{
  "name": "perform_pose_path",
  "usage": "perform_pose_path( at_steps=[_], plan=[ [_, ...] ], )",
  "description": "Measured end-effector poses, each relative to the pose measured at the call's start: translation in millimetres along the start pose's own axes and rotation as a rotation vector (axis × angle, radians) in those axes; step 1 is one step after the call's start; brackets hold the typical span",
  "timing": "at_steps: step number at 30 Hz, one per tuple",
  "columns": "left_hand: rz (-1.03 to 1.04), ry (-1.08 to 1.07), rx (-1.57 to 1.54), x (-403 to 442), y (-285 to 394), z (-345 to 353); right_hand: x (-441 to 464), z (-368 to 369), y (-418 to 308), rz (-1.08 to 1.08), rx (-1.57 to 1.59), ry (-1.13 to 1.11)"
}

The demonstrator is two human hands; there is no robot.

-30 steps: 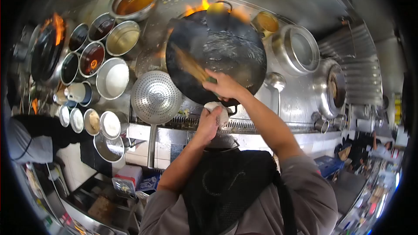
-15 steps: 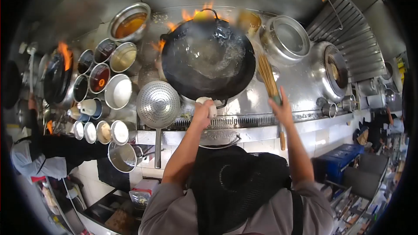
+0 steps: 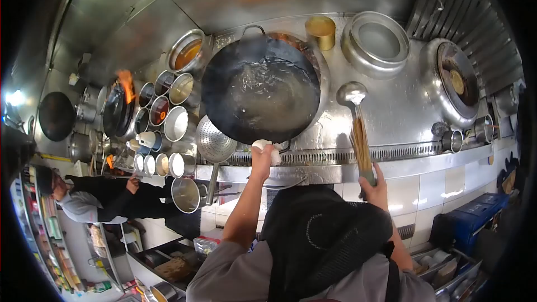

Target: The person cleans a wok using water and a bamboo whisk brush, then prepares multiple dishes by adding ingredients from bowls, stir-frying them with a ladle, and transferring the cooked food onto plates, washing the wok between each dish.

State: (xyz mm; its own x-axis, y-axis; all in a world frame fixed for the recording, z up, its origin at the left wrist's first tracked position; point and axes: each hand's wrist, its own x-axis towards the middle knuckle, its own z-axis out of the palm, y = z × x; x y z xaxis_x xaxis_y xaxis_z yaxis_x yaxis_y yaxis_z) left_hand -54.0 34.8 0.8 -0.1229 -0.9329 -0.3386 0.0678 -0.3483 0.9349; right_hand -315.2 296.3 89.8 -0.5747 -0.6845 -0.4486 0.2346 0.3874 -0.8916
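A large black wok holds clear, moving liquid over the stove. My left hand is closed round a white cloth at the wok's near handle. To the right, my right hand grips a bamboo brush by its green-bound part, its bristles pointing away from me. Beyond the bristle tips lies a metal ladle on the steel counter. A perforated strainer rests just left of the wok, its handle toward me.
Metal pots of sauces and white powder stand at the left, near a flaming wok. A co-worker stands there. Behind are a gold tin and a large steel pot; another burner is at the right.
The brush has left the wok and moved right, toward the counter's front edge. The wok now tilts, and flames behind it have died down. My left hand keeps the cloth at the handle.
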Motion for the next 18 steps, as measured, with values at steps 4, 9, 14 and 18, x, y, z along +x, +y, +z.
perform_pose_path(
  at_steps=[4, 9, 14, 18],
  plan=[
    [0.122, 0.086, 0.127, -22.1, -1.5, 24.6, 33.6, 27.4, -63.2, -0.063, 0.168, -0.193],
    [0.412, 0.173, 0.438, -50.0, 17.4, 55.2, 133.1, 95.9, -115.7, -0.015, 0.401, -0.447],
    [0.724, 0.197, 0.83, -48.4, 2.0, 44.4, 154.4, 105.8, -158.0, -0.013, 0.653, -0.661],
    [0.8, 0.131, 0.972, -43.6, 7.6, 35.3, 127.5, 61.2, -146.5, 0.203, 0.936, -0.868]
  ],
)
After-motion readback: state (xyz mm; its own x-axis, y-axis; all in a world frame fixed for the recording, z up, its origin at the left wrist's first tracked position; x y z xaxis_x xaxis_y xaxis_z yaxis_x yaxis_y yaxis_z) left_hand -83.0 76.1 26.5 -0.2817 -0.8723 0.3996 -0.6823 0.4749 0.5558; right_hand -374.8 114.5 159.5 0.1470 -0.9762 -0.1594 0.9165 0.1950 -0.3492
